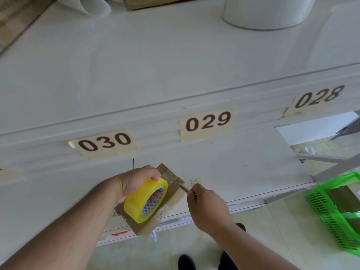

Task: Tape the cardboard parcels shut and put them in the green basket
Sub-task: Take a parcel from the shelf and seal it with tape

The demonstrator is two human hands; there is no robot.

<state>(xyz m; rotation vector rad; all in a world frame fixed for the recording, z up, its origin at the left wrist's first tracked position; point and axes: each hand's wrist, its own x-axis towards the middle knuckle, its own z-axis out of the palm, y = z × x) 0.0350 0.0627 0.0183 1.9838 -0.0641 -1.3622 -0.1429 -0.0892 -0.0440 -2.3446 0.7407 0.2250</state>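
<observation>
Your left hand [134,182] gripped the tape roll [145,199] on the parcel [171,184]; your right hand [206,203] pinched a small blade [184,187], best drawn squarely across taut tape

The tape roll [145,199] and left hand [134,182] hide most of the cardboard parcel [173,189], the green basket [335,213] runs off the right edge, and the thin, perhaps metal tool [184,187] pinched by the right hand [206,205] is too small to identify.
</observation>
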